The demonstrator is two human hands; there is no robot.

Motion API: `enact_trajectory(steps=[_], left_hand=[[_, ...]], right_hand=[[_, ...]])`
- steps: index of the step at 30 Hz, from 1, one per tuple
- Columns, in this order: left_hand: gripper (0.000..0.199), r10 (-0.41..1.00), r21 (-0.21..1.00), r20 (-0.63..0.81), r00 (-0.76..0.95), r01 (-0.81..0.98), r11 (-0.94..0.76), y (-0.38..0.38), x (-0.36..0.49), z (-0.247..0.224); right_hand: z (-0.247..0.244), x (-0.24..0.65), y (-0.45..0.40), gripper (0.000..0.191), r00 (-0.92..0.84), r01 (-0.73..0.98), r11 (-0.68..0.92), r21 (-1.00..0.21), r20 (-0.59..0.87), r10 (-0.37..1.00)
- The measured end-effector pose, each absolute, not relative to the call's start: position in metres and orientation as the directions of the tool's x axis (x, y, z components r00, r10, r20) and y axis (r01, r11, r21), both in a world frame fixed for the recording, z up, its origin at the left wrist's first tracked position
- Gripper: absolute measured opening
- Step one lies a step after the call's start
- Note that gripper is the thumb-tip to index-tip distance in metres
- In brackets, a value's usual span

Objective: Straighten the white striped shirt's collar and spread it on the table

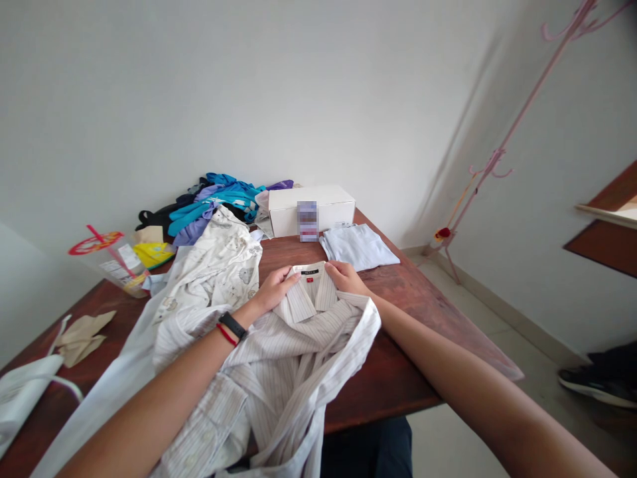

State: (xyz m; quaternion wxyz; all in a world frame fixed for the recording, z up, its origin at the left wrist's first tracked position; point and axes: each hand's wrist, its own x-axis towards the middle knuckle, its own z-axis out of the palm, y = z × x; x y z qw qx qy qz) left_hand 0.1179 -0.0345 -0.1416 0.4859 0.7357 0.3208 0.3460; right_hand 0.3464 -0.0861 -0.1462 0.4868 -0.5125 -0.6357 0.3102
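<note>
A striped, light-coloured shirt (298, 352) lies loosely over the front of the wooden table, its lower part hanging past the edge. My left hand (275, 288), with a black band and a red string on the wrist, grips the left side of the collar. The right side of the collar is pinched in my right hand (346, 277). Between both hands the inside of the collar shows a dark label and a small red tag. A folded pale blue garment (361, 245) rests just beyond my right hand.
A white box (283, 211) stands at the back beside piled clothes (219, 199). A white patterned garment (213, 259), a plastic cup (119, 265), a yellow packet (153, 253), brown paper (84, 337) and a white device (24, 392) lie left. A pink rack (517, 126) stands right.
</note>
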Motion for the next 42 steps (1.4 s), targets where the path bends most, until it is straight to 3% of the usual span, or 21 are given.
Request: enact_trajectory(steps=[19, 23, 27, 31, 33, 37, 42], left_hand=[[0.043, 0.798, 0.9, 0.226, 0.558, 0.193, -0.39, -0.035, 0.117, -0.142], [0.044, 0.81, 0.89, 0.273, 0.519, 0.184, -0.417, -0.039, 0.119, -0.139], [0.044, 0.848, 0.875, 0.382, 0.367, 0.151, -0.46, -0.039, 0.117, -0.128], [0.045, 0.873, 0.861, 0.481, 0.074, 0.145, -0.487, -0.02, 0.101, -0.113], [0.047, 0.87, 0.863, 0.492, -0.028, 0.151, -0.483, -0.006, 0.09, -0.108], [0.055, 0.879, 0.879, 0.466, -0.103, 0.163, -0.447, 0.014, 0.074, -0.105], [0.058, 0.887, 0.878, 0.45, -0.101, 0.229, -0.42, 0.019, 0.057, -0.088]], right_hand=[[-0.148, 0.347, -0.086, 0.051, 0.005, 0.348, 0.284, -0.893, 0.305, 0.952], [-0.147, 0.349, -0.087, 0.048, -0.062, 0.233, 0.242, -0.942, 0.234, 0.97], [-0.139, 0.355, -0.09, 0.048, -0.137, 0.084, 0.101, -0.991, 0.089, 0.987], [-0.129, 0.363, -0.094, 0.061, -0.178, 0.066, -0.034, -0.997, -0.045, 0.983], [-0.128, 0.364, -0.094, 0.058, -0.197, 0.072, -0.069, -0.995, -0.082, 0.977], [-0.129, 0.361, -0.093, 0.044, -0.168, 0.052, -0.062, -0.997, -0.07, 0.983], [-0.122, 0.358, -0.093, 0.043, -0.078, -0.24, -0.087, -0.967, -0.07, 0.995]])
